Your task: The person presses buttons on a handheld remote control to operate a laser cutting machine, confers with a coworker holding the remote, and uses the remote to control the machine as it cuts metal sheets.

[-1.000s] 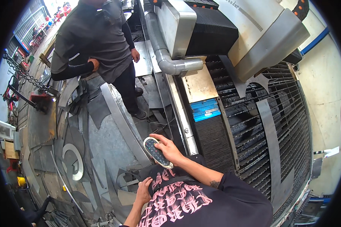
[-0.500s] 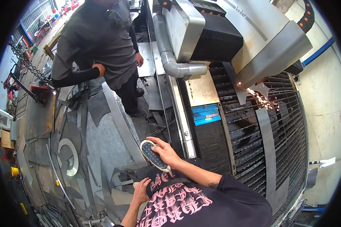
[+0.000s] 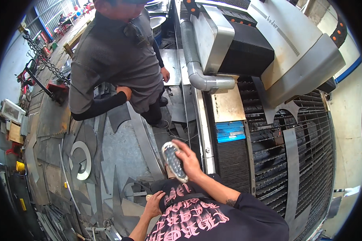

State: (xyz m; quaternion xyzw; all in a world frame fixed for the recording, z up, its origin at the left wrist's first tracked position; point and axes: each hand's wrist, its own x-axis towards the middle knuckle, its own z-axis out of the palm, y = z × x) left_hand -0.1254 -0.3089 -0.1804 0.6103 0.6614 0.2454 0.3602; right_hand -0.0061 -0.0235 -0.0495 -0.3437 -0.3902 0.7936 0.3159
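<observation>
In my right hand (image 3: 190,164) is an oval handheld remote control (image 3: 174,161) with a dark button face and a pale rim, held out in front of my waist. My fingers wrap round its right side and its face catches the light. My left hand (image 3: 153,205) lies against the side of my black shirt (image 3: 189,217), its fingers stretched along the cloth at my hip. Just beyond its fingertips a small pale thing shows, too little of it to name. To my right stands a cutting machine with a large grey-white head (image 3: 309,68) over a slatted bed (image 3: 265,160).
A co-worker in a grey shirt (image 3: 120,68) stands ahead on the left, one hand at the waist. A long metal strip (image 3: 292,168) lies on the slats. Metal offcuts and a ring-shaped piece (image 3: 84,175) cover the left side. A chain (image 3: 48,60) hangs far left.
Sparks under the machine's head are gone. The whole scene has shifted to the right and down in view. My thumb has moved off the middle of the remote control's face, which now shines.
</observation>
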